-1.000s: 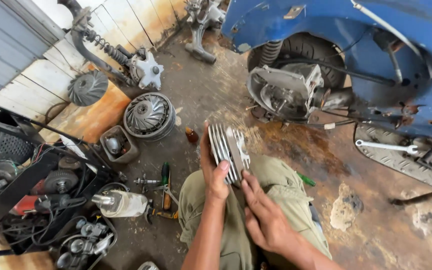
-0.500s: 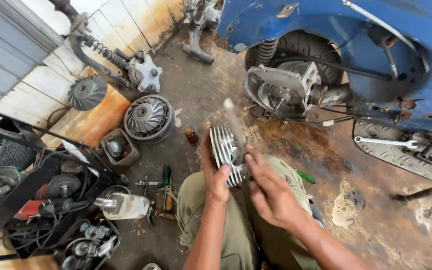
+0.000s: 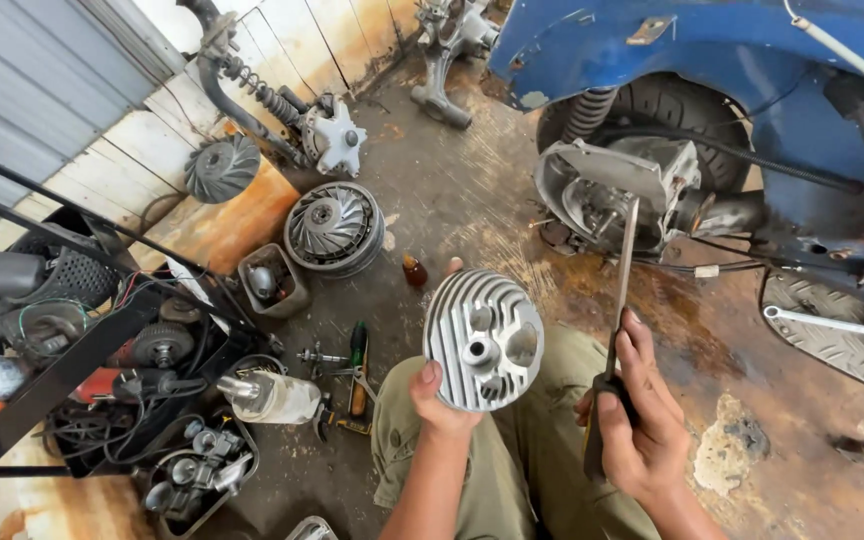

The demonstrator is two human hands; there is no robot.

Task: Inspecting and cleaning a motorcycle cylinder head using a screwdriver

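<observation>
While the left hand (image 3: 439,400) clamps the finned cylinder head (image 3: 483,340) upright at frame centre, the right hand (image 3: 642,425), fingers closed round a flat file (image 3: 620,300), should, I judge, stroke evenly across it, steadying the part on the knee.

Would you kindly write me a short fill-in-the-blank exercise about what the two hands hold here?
1. The left hand holds a round, finned ____ cylinder head.
2. The right hand grips a long flat ____ by its dark handle.
3. Behind them stands a ____ scooter.

Missing words: metal; file; blue
</observation>
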